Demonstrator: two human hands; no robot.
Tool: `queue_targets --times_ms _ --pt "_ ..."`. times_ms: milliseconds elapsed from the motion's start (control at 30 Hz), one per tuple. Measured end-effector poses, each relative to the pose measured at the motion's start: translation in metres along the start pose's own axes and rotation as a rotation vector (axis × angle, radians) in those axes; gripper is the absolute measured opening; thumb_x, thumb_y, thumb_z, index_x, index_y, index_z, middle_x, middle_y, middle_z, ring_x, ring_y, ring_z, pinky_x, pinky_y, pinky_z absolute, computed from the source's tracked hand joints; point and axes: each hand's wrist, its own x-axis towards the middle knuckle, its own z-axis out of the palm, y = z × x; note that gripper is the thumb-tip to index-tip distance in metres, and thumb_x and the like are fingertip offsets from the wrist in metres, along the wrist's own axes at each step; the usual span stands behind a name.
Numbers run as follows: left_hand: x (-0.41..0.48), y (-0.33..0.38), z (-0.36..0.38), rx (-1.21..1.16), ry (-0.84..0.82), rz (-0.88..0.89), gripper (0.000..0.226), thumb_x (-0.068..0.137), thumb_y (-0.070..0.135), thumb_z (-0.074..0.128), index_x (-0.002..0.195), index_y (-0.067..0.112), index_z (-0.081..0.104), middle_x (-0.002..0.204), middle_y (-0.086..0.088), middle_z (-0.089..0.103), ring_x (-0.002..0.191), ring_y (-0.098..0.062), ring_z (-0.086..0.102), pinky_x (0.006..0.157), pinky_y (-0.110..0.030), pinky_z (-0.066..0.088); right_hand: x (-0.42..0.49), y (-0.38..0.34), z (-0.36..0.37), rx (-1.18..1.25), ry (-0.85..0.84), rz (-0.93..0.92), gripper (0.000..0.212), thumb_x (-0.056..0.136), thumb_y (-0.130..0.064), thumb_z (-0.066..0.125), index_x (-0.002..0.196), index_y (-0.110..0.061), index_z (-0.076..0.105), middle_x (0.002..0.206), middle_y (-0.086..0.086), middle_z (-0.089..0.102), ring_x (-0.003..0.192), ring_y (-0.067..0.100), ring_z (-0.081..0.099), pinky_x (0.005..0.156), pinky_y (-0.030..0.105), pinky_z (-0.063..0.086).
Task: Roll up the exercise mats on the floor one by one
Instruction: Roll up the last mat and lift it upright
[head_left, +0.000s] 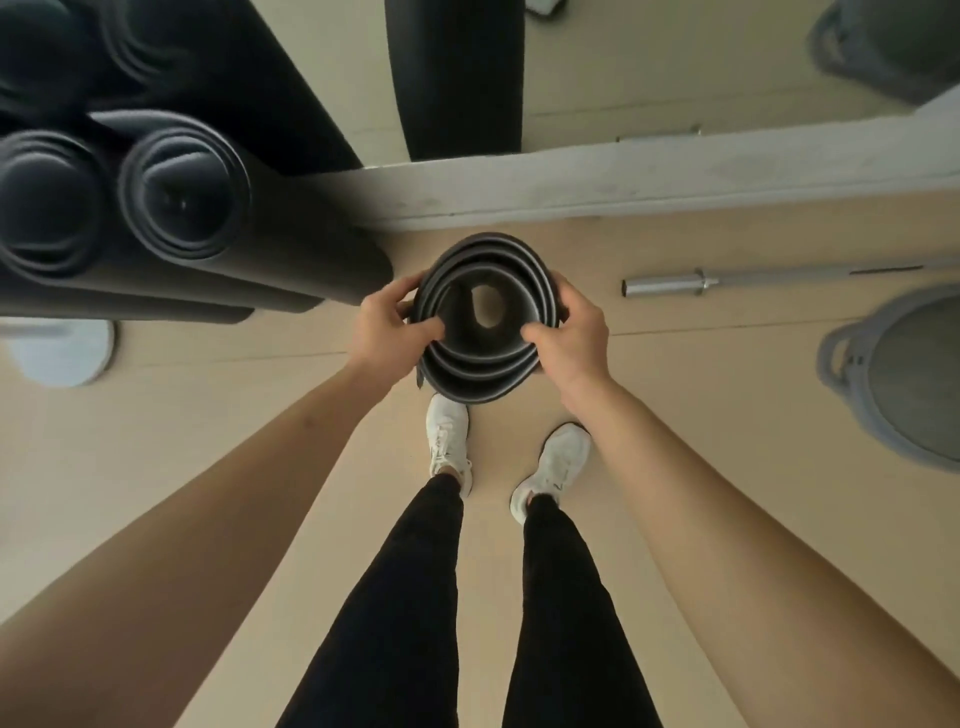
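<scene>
Head view, looking straight down
- Floor (208, 426): pale wood boards fill most of the frame. You stand on it with both legs in dark trousers.
- Stack of rolled mats (171, 202): dark, lying on their sides at upper left, coiled ends facing the camera. At least two ends show side by side, with more above them, blurred.
- Pale ledge (675, 171): runs across the frame beyond your hands. Behind it is a mirror (649, 78) showing a dark strip of mat and a grey shape.
- Grey dome trainer (909, 374): on the floor at the right edge, handle loop toward you, well apart from your feet.
- Barbell (753, 280): silver, lying on the floor parallel to the ledge, its sleeve end pointing at the mat you hold.
- Rolled mat (483, 364): the task's thing, upright on end just ahead of your shoes, coils loose, open core visible from above. Cannot tell whether its lower end touches the floor.
- Left hand (387, 325) and right hand (569, 332): each grips the top rim on its own side, fingers (535, 332) curled over the coils, thumbs inside the spiral.
- White shoes (447, 431): the left one is just beneath the roll
</scene>
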Motion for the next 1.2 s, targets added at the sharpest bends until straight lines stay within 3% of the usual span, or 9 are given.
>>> queue_targets --times_ms 100,233,400,567,767,933,1067,1133,1200 --pt "0.007 -0.013 -0.017 -0.062 0.104 -0.017 0.063 0.083 0.001 0.074 0.14 0.023 0.06 0.111 0.006 0.074 0.098 -0.012 0.074 0.086 -0.042 0.064 0.008 -0.016 0.027 -0.014 0.005 -0.041 0.064 0.075 0.008 0.065 0.129 -0.026 0.067 0.095 -0.012 0.073 0.082 0.005 0.07 0.078 0.034 0.062" --pt "0.02 -0.023 -0.046 -0.123 0.159 -0.036 0.062 0.08 0.006 0.075 0.139 0.021 0.063 0.11 0.003 0.077 0.096 -0.016 0.076 0.083 -0.045 0.064 0.018 -0.035 0.058 -0.006 -0.053 -0.053 0.063 0.08 0.011 0.066 0.135 -0.02 0.065 0.105 -0.008 0.073 0.089 0.002 0.07 0.076 0.021 0.06" --pt "0.041 -0.021 -0.08 -0.192 0.175 -0.056 0.061 0.079 0.004 0.074 0.137 0.023 0.064 0.106 0.004 0.078 0.093 -0.02 0.077 0.082 -0.049 0.064 0.038 -0.061 0.092 -0.034 -0.074 -0.059 0.06 0.08 0.009 0.067 0.132 -0.023 0.067 0.101 -0.011 0.074 0.091 0.005 0.071 0.084 0.032 0.062" --pt "0.066 -0.005 -0.101 -0.221 0.189 -0.037 0.058 0.079 0.001 0.073 0.134 0.02 0.066 0.1 0.005 0.079 0.09 -0.017 0.077 0.083 -0.047 0.064 0.062 -0.087 0.119 -0.076 0.021 -0.015 0.059 0.076 0.006 0.066 0.123 -0.028 0.071 0.09 -0.013 0.074 0.085 0.009 0.072 0.085 0.042 0.062" --pt "0.097 0.014 -0.109 -0.174 0.245 -0.036 0.052 0.081 0.006 0.073 0.131 0.022 0.069 0.096 0.01 0.079 0.085 -0.004 0.076 0.084 -0.032 0.063 0.088 -0.102 0.134 -0.094 0.086 -0.002 0.056 0.07 -0.004 0.064 0.116 -0.036 0.071 0.086 -0.014 0.074 0.082 0.017 0.072 0.077 0.049 0.062" --pt "0.112 0.031 -0.111 -0.076 0.297 -0.032 0.052 0.083 0.015 0.073 0.133 0.029 0.067 0.097 0.015 0.077 0.075 -0.001 0.073 0.057 -0.012 0.055 0.095 -0.106 0.135 -0.052 0.088 -0.033 0.053 0.078 -0.006 0.068 0.123 -0.034 0.068 0.094 -0.012 0.074 0.087 0.015 0.073 0.079 0.047 0.063" --pt "0.116 0.037 -0.105 -0.035 0.311 -0.027 0.056 0.084 0.016 0.073 0.137 0.031 0.063 0.105 0.017 0.075 0.086 0.0 0.071 0.079 -0.022 0.06 0.099 -0.112 0.133 -0.022 0.085 -0.01 0.043 0.076 -0.027 0.071 0.115 -0.044 0.064 0.102 -0.013 0.073 0.095 0.018 0.073 0.079 0.05 0.062" --pt "0.114 0.041 -0.101 -0.046 0.349 -0.026 0.063 0.083 0.016 0.075 0.143 0.03 0.058 0.112 0.021 0.069 0.095 0.001 0.068 0.088 -0.021 0.054 0.1 -0.115 0.129 0.082 0.063 0.033 0.041 0.084 -0.028 0.076 0.124 -0.032 0.064 0.115 -0.005 0.071 0.102 0.021 0.071 0.071 0.046 0.064" --pt "0.11 0.039 -0.096 -0.059 0.387 -0.029 0.073 0.084 0.02 0.078 0.15 0.025 0.05 0.129 0.013 0.065 0.115 -0.004 0.062 0.099 -0.02 0.046 0.1 -0.113 0.124 0.198 0.036 0.115 0.044 0.088 -0.029 0.077 0.129 -0.02 0.062 0.122 0.002 0.069 0.106 0.023 0.07 0.066 0.039 0.064"
